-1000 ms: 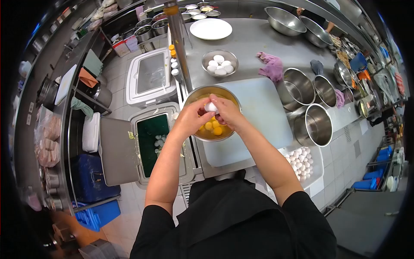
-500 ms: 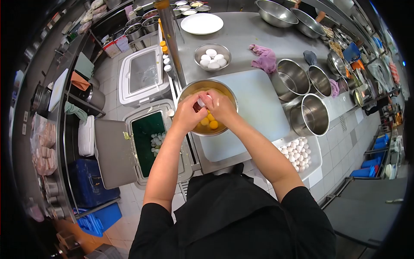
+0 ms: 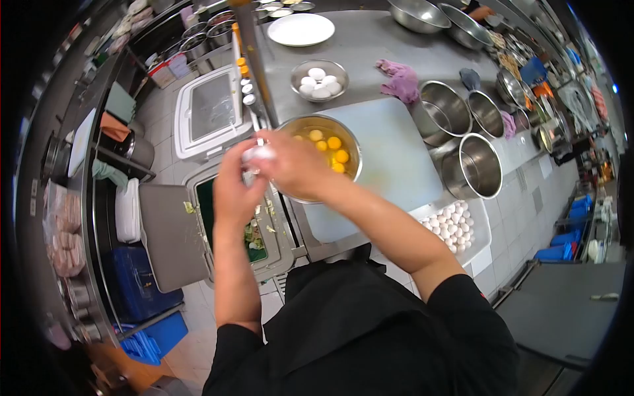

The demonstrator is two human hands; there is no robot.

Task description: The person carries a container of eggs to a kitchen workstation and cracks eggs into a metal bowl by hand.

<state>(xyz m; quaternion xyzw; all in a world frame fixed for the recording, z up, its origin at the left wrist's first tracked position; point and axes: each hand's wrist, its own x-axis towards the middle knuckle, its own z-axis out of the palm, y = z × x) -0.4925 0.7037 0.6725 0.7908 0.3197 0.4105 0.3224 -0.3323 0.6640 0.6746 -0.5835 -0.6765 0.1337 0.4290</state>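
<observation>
The left hand (image 3: 232, 181) and the right hand (image 3: 294, 162) meet at the left edge of the yolk bowl (image 3: 354, 150), over the side where the open bin (image 3: 281, 239) stands. Both hands appear closed together on a white eggshell (image 3: 259, 153) (it is blurred, so its exact condition I cannot tell), probably because so fragile a thing needs gentle support. Beyond the yolk bowl, the small bowl (image 3: 341, 71) holds white eggs (image 3: 317, 73), presumably kept there for easy reach.

Head view, downward (and forward)
</observation>
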